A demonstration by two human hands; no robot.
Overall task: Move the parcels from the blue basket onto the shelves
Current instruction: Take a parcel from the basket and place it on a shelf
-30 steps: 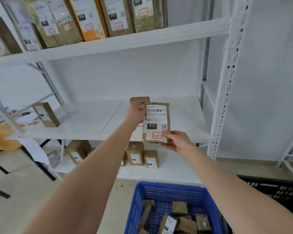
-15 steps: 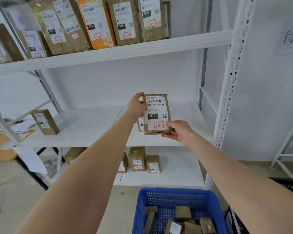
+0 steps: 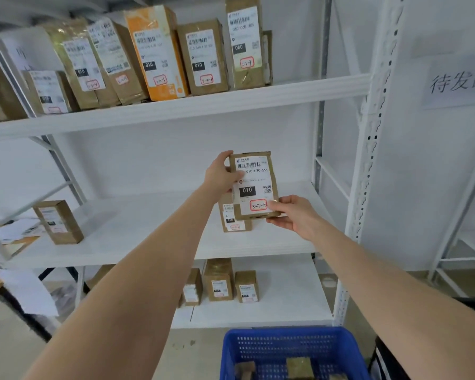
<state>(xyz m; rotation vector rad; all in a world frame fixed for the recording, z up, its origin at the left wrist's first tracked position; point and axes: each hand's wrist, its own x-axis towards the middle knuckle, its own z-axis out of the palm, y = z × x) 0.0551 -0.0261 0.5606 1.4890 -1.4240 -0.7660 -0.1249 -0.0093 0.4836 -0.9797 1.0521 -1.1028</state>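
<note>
A flat brown parcel [image 3: 254, 185] is hanging above the middle shelf [image 3: 148, 237]'s right end, left hand [image 3: 221, 175] gripping its upper left edge, right hand [image 3: 291, 215] pinching its lower right corner. It is looking light and stiff, best held by its edges.

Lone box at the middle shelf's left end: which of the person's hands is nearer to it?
Left. The left hand, gripping the held parcel at its upper left edge, is right of the box; the right hand, at the parcel's lower right corner, is farther right.
</note>
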